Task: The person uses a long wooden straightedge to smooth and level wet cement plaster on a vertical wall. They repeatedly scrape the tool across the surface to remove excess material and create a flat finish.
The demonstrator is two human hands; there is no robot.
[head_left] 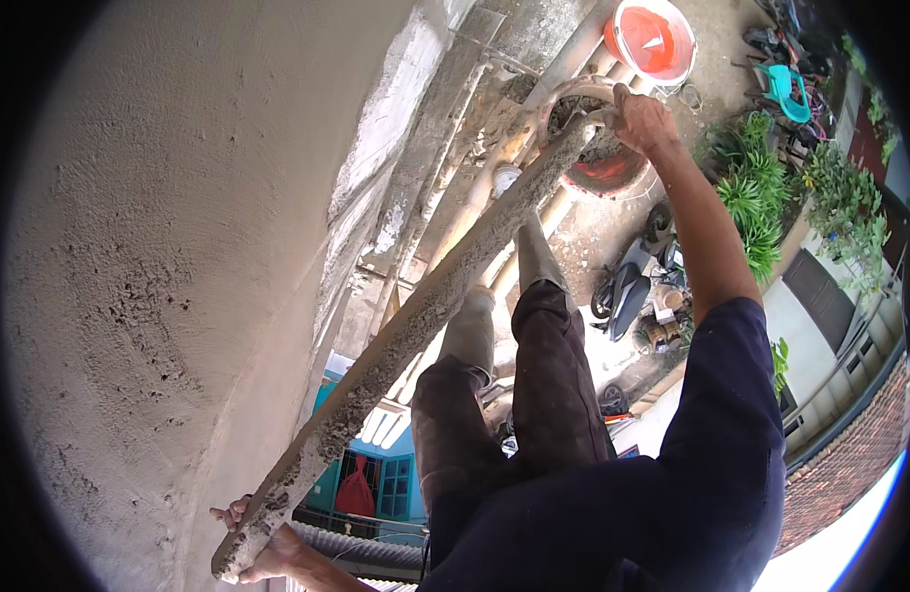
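A long straightedge (pixel 406 326), crusted with wet grey mortar, slants across the view from lower left to upper right. My left hand (pixel 267 555) is closed round its lower left end, close to the plastered wall (pixel 179 247). At the other end my right hand (pixel 644 120) grips it, fingers curled over the end. Below that end stands a reddish tub (pixel 613 180) with mortar in it, partly hidden by the straightedge and my right hand. The wall's grey plaster has a rough, pitted patch on the left.
My feet are on bamboo poles (pixel 475 207) raised above the ground. An orange-red bucket (pixel 654 44) stands beyond the tub. Lower down are a parked motorbike (pixel 628 286), green plants (pixel 749 192) and a turquoise plastic chair (pixel 789 94). A ledge (pixel 430 148) runs along the wall's foot.
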